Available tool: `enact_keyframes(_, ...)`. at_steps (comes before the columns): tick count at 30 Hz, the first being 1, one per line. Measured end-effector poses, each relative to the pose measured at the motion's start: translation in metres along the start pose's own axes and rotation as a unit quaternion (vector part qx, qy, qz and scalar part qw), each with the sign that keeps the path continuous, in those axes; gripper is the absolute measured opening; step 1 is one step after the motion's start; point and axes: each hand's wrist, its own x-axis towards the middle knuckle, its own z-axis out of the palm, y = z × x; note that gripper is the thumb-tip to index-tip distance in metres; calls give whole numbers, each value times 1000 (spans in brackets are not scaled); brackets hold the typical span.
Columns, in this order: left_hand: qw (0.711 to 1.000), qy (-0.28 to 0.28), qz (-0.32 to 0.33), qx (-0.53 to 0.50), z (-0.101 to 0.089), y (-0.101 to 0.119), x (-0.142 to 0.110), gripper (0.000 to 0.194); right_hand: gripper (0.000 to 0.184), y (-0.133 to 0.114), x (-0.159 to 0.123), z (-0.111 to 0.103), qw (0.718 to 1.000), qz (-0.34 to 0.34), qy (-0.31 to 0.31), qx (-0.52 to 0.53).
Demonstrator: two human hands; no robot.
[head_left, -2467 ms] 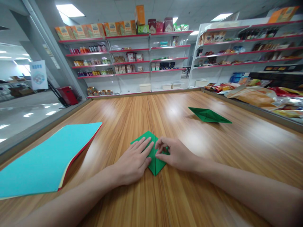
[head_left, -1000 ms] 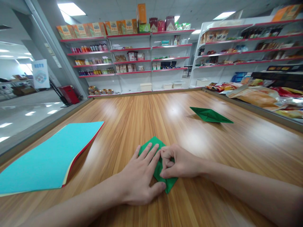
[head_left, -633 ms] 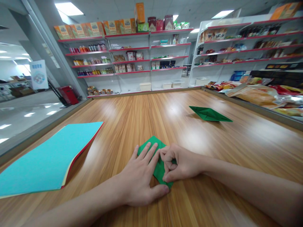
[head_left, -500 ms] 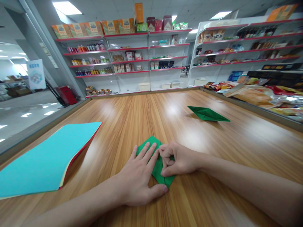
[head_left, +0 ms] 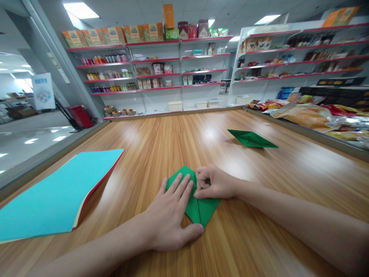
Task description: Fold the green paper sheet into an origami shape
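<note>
A folded green paper, kite-shaped, lies on the wooden table in front of me. My left hand lies flat on its left half, fingers stretched out and spread, thumb at the paper's near tip. My right hand is curled into a loose fist with its fingertips pressed on the paper's upper right part, along the middle crease. A finished green folded paper shape rests farther off on the right of the table.
A stack of coloured sheets with a turquoise one on top lies at the left. Snack bags crowd the table's right edge. Store shelves with goods stand behind.
My right hand has slid away from me up the crease, uncovering the paper's lower right part. My left hand has kept its place, flat on the paper.
</note>
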Motion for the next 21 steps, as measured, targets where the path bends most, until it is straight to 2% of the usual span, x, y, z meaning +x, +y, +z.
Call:
enact_keyframes(5, 1000, -9, -5, 6, 1, 1, 2, 91, 40, 4, 1, -1, 999, -11, 27, -20)
enact_keyframes(21, 1000, -2, 0, 13, 2, 3, 0, 91, 41, 15, 3, -4, 998, 16, 62, -25)
